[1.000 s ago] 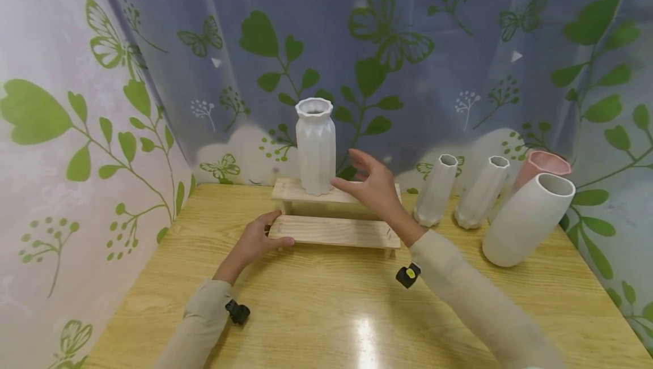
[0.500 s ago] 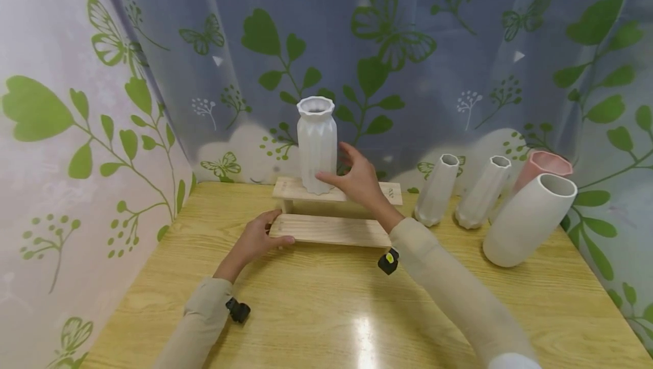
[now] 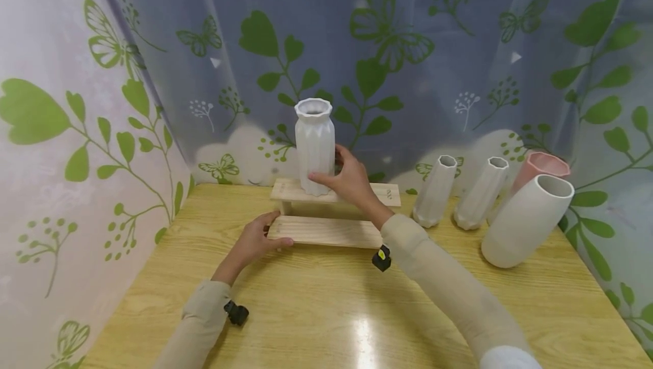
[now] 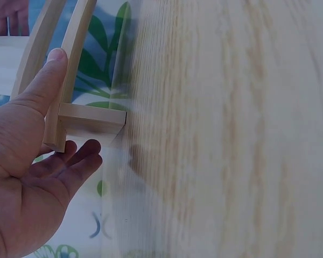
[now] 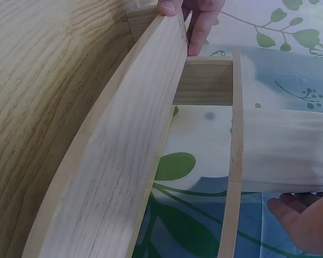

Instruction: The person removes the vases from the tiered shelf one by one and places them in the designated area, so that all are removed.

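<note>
A white fluted vase (image 3: 314, 145) with a scalloped rim stands upright on the upper step of a two-step wooden stand (image 3: 326, 232), left of its middle. My right hand (image 3: 351, 181) holds the vase's lower right side, thumb across its front and fingers behind. In the right wrist view, fingers of the right hand (image 5: 307, 220) lie along the vase (image 5: 285, 150). At the stand's left end, my left hand (image 3: 253, 238) grips the lower step, thumb on its front edge. The left wrist view has the left hand (image 4: 32, 166) pinching that step's end.
To the right stand two slim white vases (image 3: 435, 193) (image 3: 479, 194), a pink vase (image 3: 543, 166) and a large smooth white vase (image 3: 528, 224). A patterned curtain (image 3: 408, 102) hangs behind the wooden table (image 3: 306, 301).
My right hand has moved left from beside the vase and closed around its lower part. The left hand keeps its hold on the stand. The vase has not visibly moved.
</note>
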The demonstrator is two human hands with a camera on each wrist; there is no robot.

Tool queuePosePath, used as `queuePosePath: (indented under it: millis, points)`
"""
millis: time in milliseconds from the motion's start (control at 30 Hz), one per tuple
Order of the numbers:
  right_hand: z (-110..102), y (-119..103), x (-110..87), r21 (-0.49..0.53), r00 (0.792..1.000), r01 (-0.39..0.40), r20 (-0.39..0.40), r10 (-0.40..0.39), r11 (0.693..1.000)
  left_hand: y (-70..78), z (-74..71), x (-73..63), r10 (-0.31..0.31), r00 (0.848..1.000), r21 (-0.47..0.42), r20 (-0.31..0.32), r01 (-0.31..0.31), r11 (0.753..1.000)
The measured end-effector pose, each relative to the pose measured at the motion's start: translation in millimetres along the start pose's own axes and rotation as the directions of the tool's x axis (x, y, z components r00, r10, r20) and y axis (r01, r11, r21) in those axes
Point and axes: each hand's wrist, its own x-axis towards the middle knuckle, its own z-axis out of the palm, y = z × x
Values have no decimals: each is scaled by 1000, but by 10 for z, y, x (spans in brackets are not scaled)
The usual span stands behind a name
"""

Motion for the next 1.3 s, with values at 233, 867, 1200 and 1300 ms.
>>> queuePosePath:
  millis: [233, 867, 1200, 1300]
  points:
    - [83, 20, 62, 5, 1000, -4, -1, 4, 1000, -27, -17, -25, -11, 1000, 2, -9, 11, 1000]
    - [40, -17, 60, -11, 999, -16, -34, 16, 1000, -3, -7, 14, 2, 1000, 21, 0, -2, 1000]
    - [-156, -11, -15, -1, 998, -22, -63, 21, 1000, -10, -12, 16, 5, 1000, 22, 4, -5, 1000]
    - [-214, -9, -65, 7, 998, -26, -65, 26, 1000, -22, -20, 4, 3, 1000, 24, 3, -3, 1000]
